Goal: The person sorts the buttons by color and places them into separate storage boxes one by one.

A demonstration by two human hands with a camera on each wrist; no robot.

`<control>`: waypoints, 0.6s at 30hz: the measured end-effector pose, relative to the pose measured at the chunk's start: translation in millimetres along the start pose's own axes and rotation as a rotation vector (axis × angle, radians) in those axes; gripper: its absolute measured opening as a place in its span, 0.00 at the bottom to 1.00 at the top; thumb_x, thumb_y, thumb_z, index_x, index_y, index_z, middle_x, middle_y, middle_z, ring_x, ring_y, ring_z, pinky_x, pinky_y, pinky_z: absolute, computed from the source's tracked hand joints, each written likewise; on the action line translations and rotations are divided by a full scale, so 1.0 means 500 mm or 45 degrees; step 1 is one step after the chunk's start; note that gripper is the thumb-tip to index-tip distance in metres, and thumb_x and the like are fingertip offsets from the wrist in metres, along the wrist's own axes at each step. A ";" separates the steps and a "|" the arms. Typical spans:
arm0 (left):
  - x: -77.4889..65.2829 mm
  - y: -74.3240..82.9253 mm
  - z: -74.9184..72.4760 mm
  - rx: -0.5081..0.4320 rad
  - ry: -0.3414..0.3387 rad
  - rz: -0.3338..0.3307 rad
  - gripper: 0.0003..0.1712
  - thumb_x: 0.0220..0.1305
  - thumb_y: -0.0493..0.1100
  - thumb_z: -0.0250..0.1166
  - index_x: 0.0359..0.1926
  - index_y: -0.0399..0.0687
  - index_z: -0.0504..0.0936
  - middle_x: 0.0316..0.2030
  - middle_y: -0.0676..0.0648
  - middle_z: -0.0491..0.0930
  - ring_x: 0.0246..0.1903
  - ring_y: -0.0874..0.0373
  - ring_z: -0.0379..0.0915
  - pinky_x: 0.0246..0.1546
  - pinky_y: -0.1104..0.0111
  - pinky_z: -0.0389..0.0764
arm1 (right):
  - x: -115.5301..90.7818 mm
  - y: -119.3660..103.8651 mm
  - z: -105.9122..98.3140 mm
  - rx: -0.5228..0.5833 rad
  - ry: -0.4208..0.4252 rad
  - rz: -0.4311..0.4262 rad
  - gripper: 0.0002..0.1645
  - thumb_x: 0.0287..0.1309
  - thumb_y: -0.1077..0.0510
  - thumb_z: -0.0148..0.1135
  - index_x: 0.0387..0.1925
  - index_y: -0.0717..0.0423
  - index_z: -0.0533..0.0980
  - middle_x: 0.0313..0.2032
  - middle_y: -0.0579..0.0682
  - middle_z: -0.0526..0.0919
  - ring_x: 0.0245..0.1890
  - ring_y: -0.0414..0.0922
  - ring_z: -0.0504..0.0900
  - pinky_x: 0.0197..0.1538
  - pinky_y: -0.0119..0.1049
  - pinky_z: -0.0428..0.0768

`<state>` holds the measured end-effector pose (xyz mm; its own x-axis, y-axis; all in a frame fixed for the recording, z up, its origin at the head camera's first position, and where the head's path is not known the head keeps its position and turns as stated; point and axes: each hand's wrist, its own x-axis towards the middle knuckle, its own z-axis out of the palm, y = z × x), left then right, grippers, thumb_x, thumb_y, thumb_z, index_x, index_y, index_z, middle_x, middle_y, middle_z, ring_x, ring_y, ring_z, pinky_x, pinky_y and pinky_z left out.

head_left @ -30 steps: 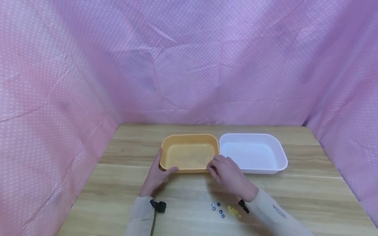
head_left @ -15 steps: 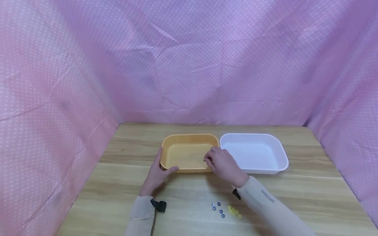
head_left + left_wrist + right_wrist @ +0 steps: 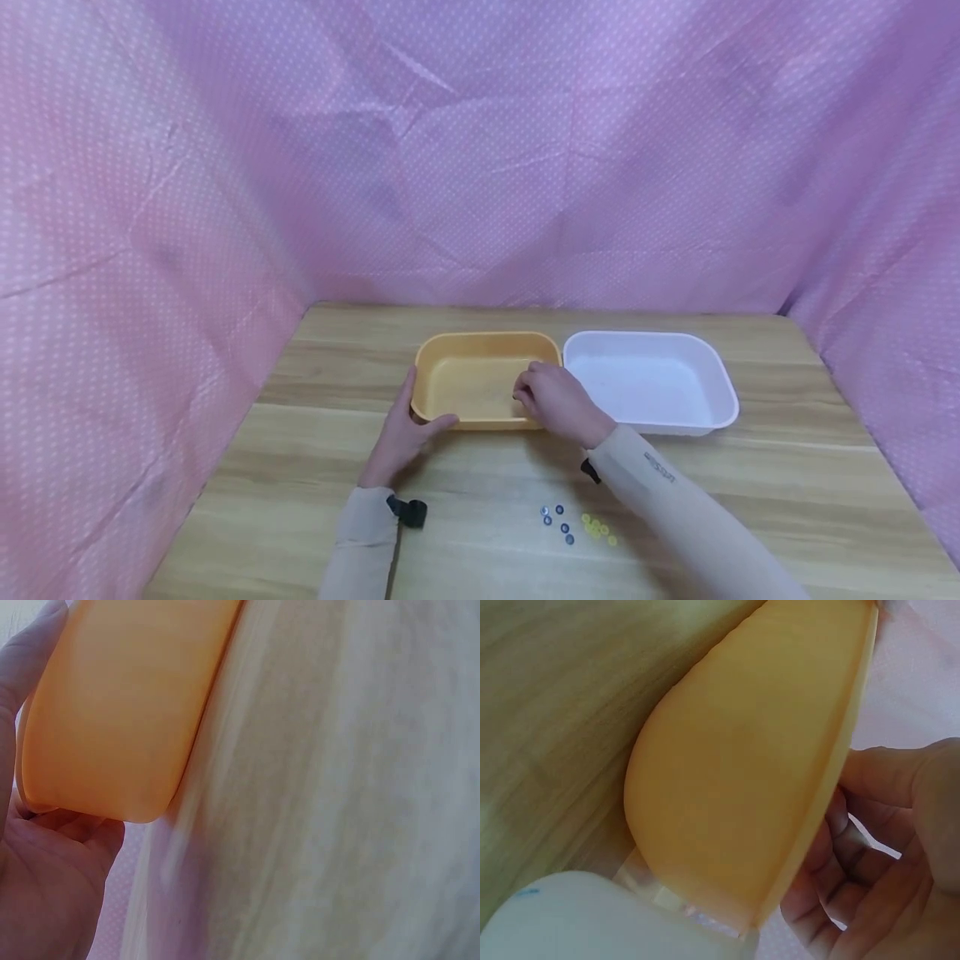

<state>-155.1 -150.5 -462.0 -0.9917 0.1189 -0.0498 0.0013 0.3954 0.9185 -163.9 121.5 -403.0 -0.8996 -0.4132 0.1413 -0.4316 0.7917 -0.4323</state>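
A yellow-orange plastic basin (image 3: 480,423) stands on the wooden table. My left hand (image 3: 399,435) grips its near left corner, thumb along the front rim and fingers against the left end; the left wrist view shows this hand (image 3: 52,877) against the outer wall. Over the basin's right front part is my right hand (image 3: 558,402), thumb and fingertips pinched together. A tiny dark piece (image 3: 515,397) shows at those fingertips, too small to make out its kind. In the right wrist view the basin's rim (image 3: 832,776) hides the fingertips of the right hand (image 3: 900,847).
A white basin (image 3: 645,431) stands right beside the yellow-orange one. Nearer the front lie several blue buttons (image 3: 565,528) and several yellow buttons (image 3: 596,528), close to the right forearm. Pink dotted cloth (image 3: 480,167) hangs behind and at both sides.
My right hand has moved from the basin's front rim inward and slightly left, over its inside. The left hand keeps its grip on the corner. The buttons on the table lie as before.
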 end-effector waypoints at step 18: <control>0.005 -0.003 -0.001 0.001 -0.001 0.010 0.69 0.47 0.55 0.78 0.78 0.52 0.38 0.76 0.49 0.41 0.73 0.52 0.43 0.71 0.57 0.51 | 0.034 0.010 0.020 0.042 -0.071 0.028 0.04 0.59 0.60 0.66 0.30 0.54 0.84 0.28 0.44 0.77 0.32 0.41 0.74 0.39 0.37 0.78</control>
<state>-157.4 -151.2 -463.4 -0.9915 0.1231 -0.0429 0.0093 0.3951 0.9186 -180.6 114.1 -411.5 -0.9035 -0.4207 0.0820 -0.4081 0.7860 -0.4643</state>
